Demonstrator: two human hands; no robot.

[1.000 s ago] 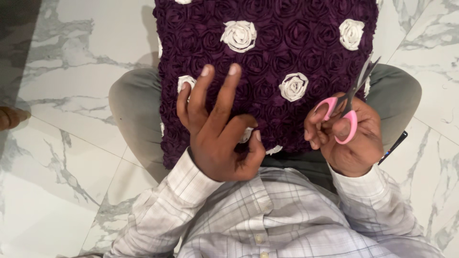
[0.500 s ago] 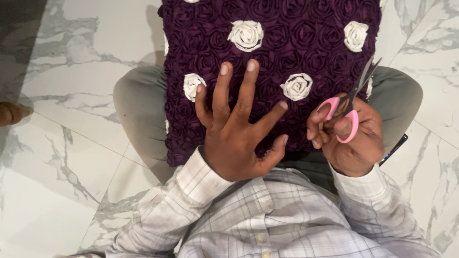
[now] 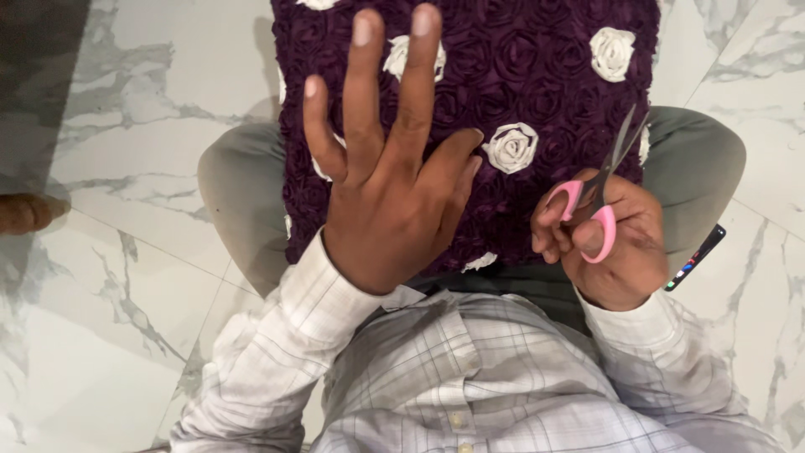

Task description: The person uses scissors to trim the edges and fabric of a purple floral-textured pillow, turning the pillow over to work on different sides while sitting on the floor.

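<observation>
Behind left hand (image 3: 386, 201), cushion (image 3: 537, 75) partly hidden.

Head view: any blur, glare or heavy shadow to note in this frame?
Head view: evenly lit and mostly sharp; left hand, raised near the lens, looks oversized and slightly soft; soft sheen on the marble floor; dark shadow top left; scissors in the right hand clear.

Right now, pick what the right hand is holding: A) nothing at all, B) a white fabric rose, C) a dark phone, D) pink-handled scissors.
D. The right hand has its fingers through the pink loops of the scissors, whose closed blades point up over the purple cushion; the left hand is spread open and holds nothing.
</observation>
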